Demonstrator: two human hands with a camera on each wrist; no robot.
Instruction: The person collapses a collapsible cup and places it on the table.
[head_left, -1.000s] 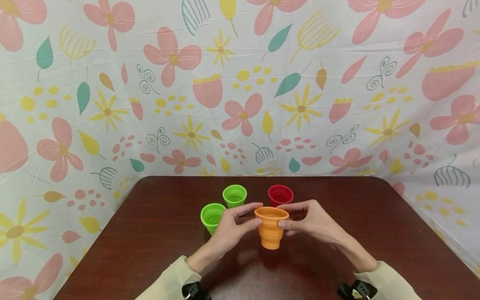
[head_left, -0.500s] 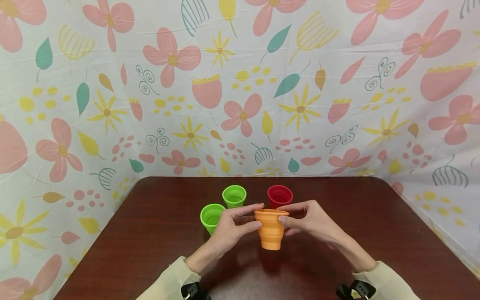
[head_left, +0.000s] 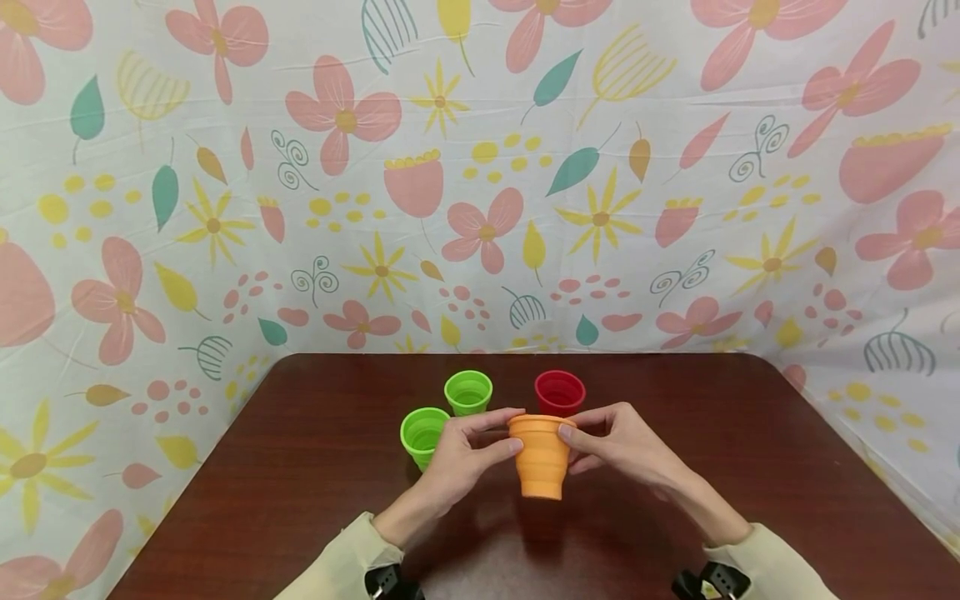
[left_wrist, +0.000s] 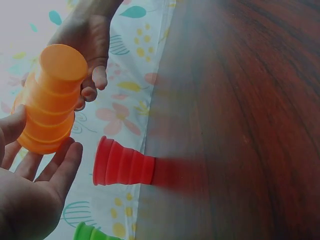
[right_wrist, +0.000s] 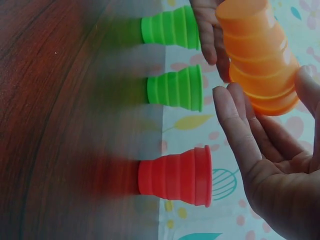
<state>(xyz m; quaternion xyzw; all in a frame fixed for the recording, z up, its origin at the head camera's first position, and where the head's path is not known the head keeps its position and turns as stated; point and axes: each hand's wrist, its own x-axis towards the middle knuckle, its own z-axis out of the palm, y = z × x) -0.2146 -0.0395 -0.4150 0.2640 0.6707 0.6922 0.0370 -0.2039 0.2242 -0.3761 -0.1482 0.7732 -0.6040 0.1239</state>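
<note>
An orange ribbed cup [head_left: 543, 458] is held up off the table between both hands, its rim upward and tipped away from the head camera, so its inside is hidden. My left hand [head_left: 467, 454] pinches the rim's left side between thumb and fingers. On the other side, my right hand [head_left: 628, 446] grips the cup near the rim, thumb on the front. Both wrist views show the orange cup's flat base; it hangs clear of the tabletop. Behind the hands stand a red cup [head_left: 560, 392] and two green cups, one farther back [head_left: 468, 392] and one nearer [head_left: 424, 433], partly covered by the left hand.
The cups stand on a dark, glossy wooden table [head_left: 337, 500]. A white cloth with printed flowers [head_left: 480, 167] hangs behind the table and along its sides. The red cup [right_wrist: 175, 176] stands close behind the right hand.
The orange cup has tilted so its rim no longer shows the inside and its base points slightly toward the camera. Both hands stay nearly in place; the right thumb sits higher on the cup.
</note>
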